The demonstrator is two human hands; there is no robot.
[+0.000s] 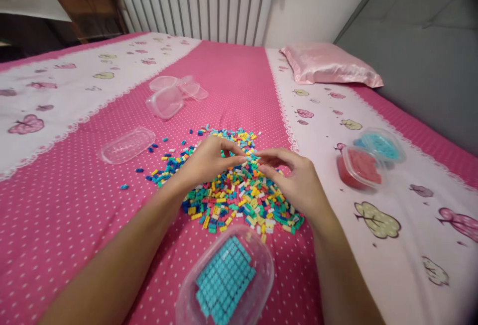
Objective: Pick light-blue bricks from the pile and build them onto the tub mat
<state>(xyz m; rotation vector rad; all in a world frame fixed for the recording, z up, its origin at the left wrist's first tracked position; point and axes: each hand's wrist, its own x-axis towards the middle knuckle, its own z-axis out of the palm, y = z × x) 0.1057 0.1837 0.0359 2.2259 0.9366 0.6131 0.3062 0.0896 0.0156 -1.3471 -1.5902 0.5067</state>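
A wide heap of small toy building bricks [242, 190] in blue, yellow, green, red and white lies on the bed. My left hand [212, 158] is above its middle, thumb and forefinger pinched together. Opposite it, my right hand [289, 168] curves in from the right, its thumb and forefinger also drawn close. The fingertips of both hands nearly meet; whatever is between them is too small to make out. Close to me, in front of the heap, stands a clear plastic tub [263, 265] with light-blue bricks [226, 280] packed in neat rows.
To the right are a lidded tub of red pieces [360, 168] and a tub of light-blue pieces [381, 146]. A clear lid [128, 146] lies left of the heap, with more clear containers [166, 101] behind it. A pink pillow [328, 63] rests near the grey headboard [418, 51].
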